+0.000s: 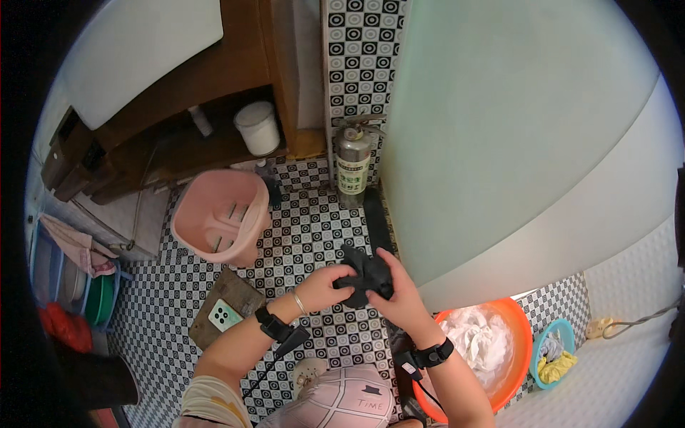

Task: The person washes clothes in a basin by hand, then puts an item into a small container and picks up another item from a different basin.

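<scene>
A small crumpled black cloth [364, 274] is held in front of me above the tiled floor, between both hands. My left hand [326, 287] pinches its left side with thumb and fingers. On the other side, my right hand [401, 298] grips it, the fingers partly hidden behind the cloth. Just right of my right forearm stands an orange basin [526, 335], with wet white cloth [477, 342] in it. Beyond it, a small turquoise basin [569, 334] contains yellow cloth [556, 367] and greyish cloth.
A pink foot tub [187, 210] stands ahead left. Nearer lies a wooden board [203, 328] with a phone [224, 315] on it. A fire extinguisher [353, 164] stands by the wall. The large pale panel [514, 135] borders the right side; a white tub [257, 132] sits under the wooden cabinet.
</scene>
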The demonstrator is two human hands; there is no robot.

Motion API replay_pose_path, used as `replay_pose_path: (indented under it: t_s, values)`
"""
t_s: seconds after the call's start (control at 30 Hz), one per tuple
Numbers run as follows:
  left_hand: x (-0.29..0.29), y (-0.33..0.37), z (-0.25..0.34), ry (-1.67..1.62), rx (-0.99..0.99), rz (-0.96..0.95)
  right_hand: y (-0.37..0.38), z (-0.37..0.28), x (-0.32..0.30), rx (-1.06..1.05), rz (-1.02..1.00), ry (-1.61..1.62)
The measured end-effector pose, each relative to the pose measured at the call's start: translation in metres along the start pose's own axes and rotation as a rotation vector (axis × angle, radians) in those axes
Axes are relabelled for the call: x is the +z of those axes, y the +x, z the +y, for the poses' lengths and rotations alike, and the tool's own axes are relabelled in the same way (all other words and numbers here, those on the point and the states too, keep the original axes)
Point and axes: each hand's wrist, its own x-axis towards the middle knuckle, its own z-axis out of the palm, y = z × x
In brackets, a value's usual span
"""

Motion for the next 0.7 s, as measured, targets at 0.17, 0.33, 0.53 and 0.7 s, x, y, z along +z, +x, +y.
replay_pose_path:
  t_s: [0.17, 0.33, 0.53, 0.7]
  values:
    - [-0.013, 0.002, 0.012, 0.121, 0.075, -0.175, 0.011, -0.005, -0.006, -0.07, -0.204, -0.38]
    - [-0.014, 0.001, 0.05, 0.041, 0.113, 0.171, 0.016, -0.007, -0.01, 0.09, -0.007, -0.263]
    - [-0.002, -0.04, 0.085, -0.486, -0.258, 0.078, 0.016, -0.077, 0.012, 0.552, 0.005, 0.406]
    - [0.004, -0.107, 0.154, -0.596, -0.386, 0.101, -0.028, -0.147, 0.04, 0.135, -0.082, -0.391]
